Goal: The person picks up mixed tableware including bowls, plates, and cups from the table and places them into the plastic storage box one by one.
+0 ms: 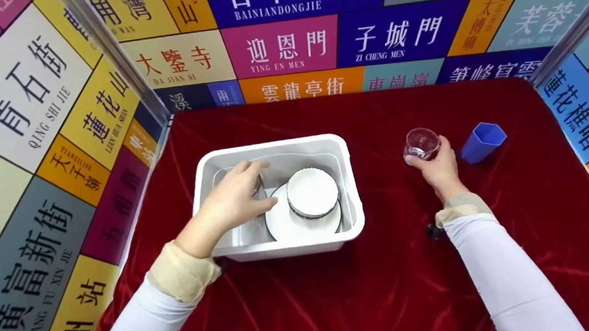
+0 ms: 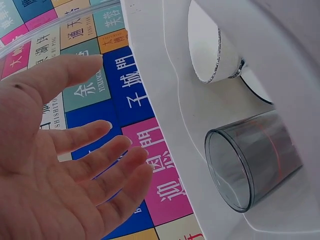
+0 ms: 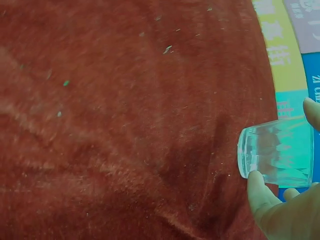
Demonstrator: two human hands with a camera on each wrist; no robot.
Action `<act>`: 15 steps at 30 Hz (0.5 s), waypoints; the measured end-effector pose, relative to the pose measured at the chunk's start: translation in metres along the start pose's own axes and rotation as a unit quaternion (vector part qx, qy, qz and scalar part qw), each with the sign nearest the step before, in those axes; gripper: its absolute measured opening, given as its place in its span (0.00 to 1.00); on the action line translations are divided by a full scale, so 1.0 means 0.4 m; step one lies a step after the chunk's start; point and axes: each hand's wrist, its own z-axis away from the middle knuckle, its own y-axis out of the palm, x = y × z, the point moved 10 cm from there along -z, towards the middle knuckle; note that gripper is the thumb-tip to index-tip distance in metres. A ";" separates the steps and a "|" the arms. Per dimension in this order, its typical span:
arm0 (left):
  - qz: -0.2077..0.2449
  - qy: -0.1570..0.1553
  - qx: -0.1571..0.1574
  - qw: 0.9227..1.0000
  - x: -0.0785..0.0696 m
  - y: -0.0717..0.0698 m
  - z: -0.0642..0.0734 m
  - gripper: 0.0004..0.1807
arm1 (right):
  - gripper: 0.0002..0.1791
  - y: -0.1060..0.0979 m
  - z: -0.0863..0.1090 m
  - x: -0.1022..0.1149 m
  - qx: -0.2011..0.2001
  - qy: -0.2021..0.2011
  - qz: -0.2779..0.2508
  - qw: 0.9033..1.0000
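Observation:
My left hand [image 1: 237, 197] is over the left part of a white plastic tub [image 1: 355, 192], fingers spread and holding nothing. Below it, mostly hidden by the hand in the head view, a grey tinted drinking glass [image 2: 230, 170] lies inside the tub. To the right of that hand, a white bowl with a dark-edged rim [image 1: 312, 192] sits on a white plate [image 1: 282, 220] in the tub. On the right, my right hand [image 1: 440, 169] grips a clear drinking glass [image 1: 421, 145], thumb at its near side and fingers round its right side. The glass stands upright.
A blue angular cup [image 1: 482, 144] stands just right of my right hand. Dark red velvet cloth [image 1: 383, 283] covers the table. Panels with colourful lettered signs [image 1: 282, 46] enclose the back and both sides.

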 end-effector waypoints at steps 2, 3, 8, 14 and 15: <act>0.001 0.002 -0.004 1.000 0.002 -0.003 0.003 0.39 | 0.58 0.004 -0.004 -0.003 0.001 0.009 0.006 1.000; 0.002 0.002 -0.005 1.000 0.004 -0.004 0.004 0.38 | 0.59 0.006 -0.006 -0.003 0.003 0.012 0.009 1.000; 0.005 0.002 -0.008 1.000 0.005 -0.008 0.007 0.38 | 0.58 0.011 -0.013 -0.003 0.009 0.020 0.016 1.000; 0.011 0.005 -0.008 1.000 -0.001 -0.003 0.002 0.38 | 0.59 0.003 -0.021 -0.010 0.011 0.027 0.014 0.999; 0.012 0.004 -0.007 1.000 -0.002 -0.003 0.001 0.38 | 0.59 0.003 -0.022 -0.010 0.012 0.025 0.013 1.000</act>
